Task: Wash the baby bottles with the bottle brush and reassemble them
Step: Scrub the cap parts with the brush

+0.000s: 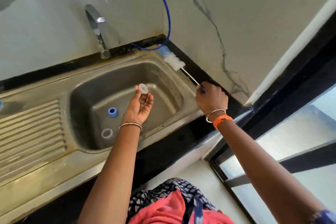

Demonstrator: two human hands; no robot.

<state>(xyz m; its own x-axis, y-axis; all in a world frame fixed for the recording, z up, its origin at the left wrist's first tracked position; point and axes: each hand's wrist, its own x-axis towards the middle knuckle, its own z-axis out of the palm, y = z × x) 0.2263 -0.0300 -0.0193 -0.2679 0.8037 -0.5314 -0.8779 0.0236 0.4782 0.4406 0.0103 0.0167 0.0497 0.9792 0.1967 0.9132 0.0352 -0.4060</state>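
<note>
- Clothing (174, 205), red and patterned, sits nearest the lens at the bottom edge; both forearms extend from it over the sink.
- Draining board (31, 132): ribbed steel, left of the basin. Something blue shows at the far left edge; cannot tell what it is.
- Sink (127, 63): steel basin. On its floor lie a blue ring (112, 111) and, nearer the front wall, a clear ring (107, 133), apart from each other. No bottle body is in view.
- Tap (96, 27) stands behind the basin; no water stream visible.
- Left hand (141, 105): palm up over the basin, its grip pinching a clear bottle part (143, 88) at the fingertips, the other fingers relaxed.
- Bottle brush (173, 60): white bristle head lies on the sink's back right corner by the black tabletop (234, 100); a blue tube (168, 14) hangs down the wall behind it.
- Right hand (211, 99): grip clamped on the brush handle end.
- Step in hand (judgement): bringing the brush to the held part. To do it well, lift the head clear of the rim, keep the part low over the basin so a slip lands inside, turn bristles through its opening, then rinse.
</note>
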